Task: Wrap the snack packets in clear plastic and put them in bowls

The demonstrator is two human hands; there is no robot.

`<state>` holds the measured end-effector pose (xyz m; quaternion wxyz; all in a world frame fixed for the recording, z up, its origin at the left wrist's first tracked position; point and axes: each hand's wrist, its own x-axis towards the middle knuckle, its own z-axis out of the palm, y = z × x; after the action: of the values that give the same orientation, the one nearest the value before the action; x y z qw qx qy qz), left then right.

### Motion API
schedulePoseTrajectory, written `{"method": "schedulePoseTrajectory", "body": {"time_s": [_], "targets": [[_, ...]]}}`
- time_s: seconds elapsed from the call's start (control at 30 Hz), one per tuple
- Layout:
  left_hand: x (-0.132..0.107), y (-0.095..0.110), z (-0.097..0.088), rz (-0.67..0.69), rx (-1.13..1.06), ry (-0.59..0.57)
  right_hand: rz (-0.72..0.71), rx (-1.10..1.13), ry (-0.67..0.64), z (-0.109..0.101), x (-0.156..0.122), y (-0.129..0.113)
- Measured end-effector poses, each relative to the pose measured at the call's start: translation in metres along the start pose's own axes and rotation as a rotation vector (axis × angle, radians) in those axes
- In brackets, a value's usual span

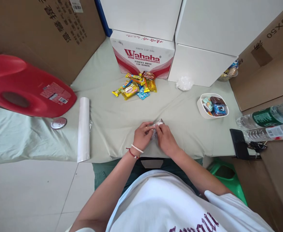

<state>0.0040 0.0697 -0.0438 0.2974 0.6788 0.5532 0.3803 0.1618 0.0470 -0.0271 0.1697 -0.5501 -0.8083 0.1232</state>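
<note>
At the table's near edge, my left hand (pixel 143 137) and my right hand (pixel 165 138) meet, both with fingers closed on a small piece of crinkled clear plastic (pixel 154 135). Something brownish shows at its far end; my fingers cover most of it, so what it wraps cannot be made out. Beyond my hands lies a loose pile of wrapped snacks (pixel 131 90), mostly yellow with some blue packets. Off to the right stands a white plastic tub (pixel 205 111) with several small wrapped snacks inside.
A white plastic roll (pixel 83 129) and a round lid (pixel 58 122) lie left, near a large red jug (pixel 30 87). Behind stand a Wahaha carton (pixel 141 54) and white boxes (pixel 197 64). Crumpled clear plastic (pixel 184 83) lies there. Bottles (pixel 264 117) line the right.
</note>
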Motion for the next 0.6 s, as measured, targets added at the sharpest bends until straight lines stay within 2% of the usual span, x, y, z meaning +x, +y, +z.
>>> {"method": "schedulePoseTrajectory", "body": {"time_s": [0.07,0.1,0.13,0.2,0.33,0.43,0.53,0.6], "targets": [[-0.004,-0.004,0.000,-0.128,0.085,0.168,0.008,0.088,0.026,0.008,-0.009,0.002],[-0.007,-0.004,0.001,-0.156,0.166,0.215,0.025,0.145,0.035,0.011,-0.012,0.002],[-0.009,-0.002,0.003,-0.158,0.248,0.225,0.045,0.208,0.040,0.013,-0.013,0.001],[-0.012,0.003,0.008,-0.132,0.364,0.172,0.089,0.344,0.046,0.013,-0.015,0.000],[-0.017,0.014,0.011,-0.104,0.386,0.116,0.153,0.579,0.081,0.002,-0.020,-0.006],[-0.025,0.026,0.013,0.007,0.329,0.149,0.315,0.766,0.149,-0.009,-0.027,-0.012],[-0.038,0.043,0.023,0.234,0.372,0.165,0.514,1.106,0.186,-0.020,-0.031,-0.016],[-0.046,0.054,0.032,0.410,0.372,0.115,0.580,1.353,0.174,-0.026,-0.032,-0.014]]}}
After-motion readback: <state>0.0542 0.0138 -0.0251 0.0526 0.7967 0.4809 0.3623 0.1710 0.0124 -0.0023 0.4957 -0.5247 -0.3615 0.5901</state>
